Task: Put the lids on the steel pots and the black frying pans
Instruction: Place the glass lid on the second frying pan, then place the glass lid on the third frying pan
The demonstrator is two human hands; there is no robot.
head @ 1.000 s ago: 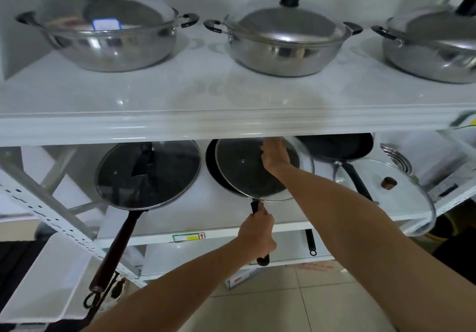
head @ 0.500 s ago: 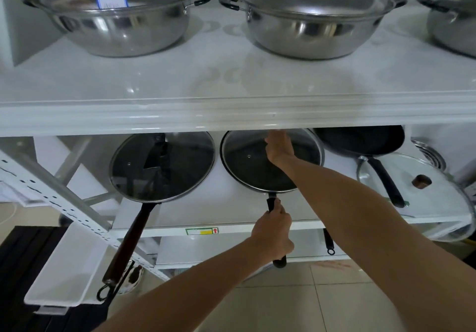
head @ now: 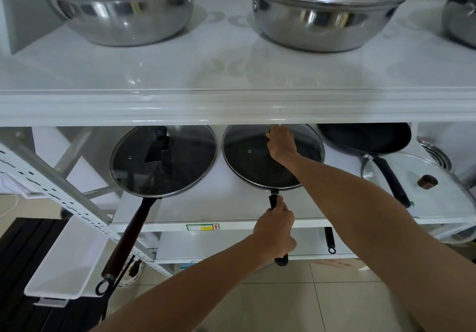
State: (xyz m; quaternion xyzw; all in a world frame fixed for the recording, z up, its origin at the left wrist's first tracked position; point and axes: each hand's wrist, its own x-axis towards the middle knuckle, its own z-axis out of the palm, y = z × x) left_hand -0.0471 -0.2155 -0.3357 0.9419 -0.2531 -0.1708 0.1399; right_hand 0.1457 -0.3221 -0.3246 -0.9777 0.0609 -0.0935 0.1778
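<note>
Both hands are occupied: the pan handle (head: 277,225) is clamped by the left hand (head: 277,230), the glass lid (head: 247,156) gripped by the right hand (head: 280,143); released off-centre, it could slide off.

The upper shelf's front edge (head: 231,107) hides the back of all three frying pans, the right hand (head: 280,143) covers the middle glass lid's knob, and the rightmost steel pot (head: 461,12) is cut off by the frame.

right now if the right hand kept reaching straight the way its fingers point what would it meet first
Probably the back of the lower shelf, hidden under the upper shelf's front edge. The right hand rests on the glass lid, fingers pointing rearward; depth is unclear.
</note>
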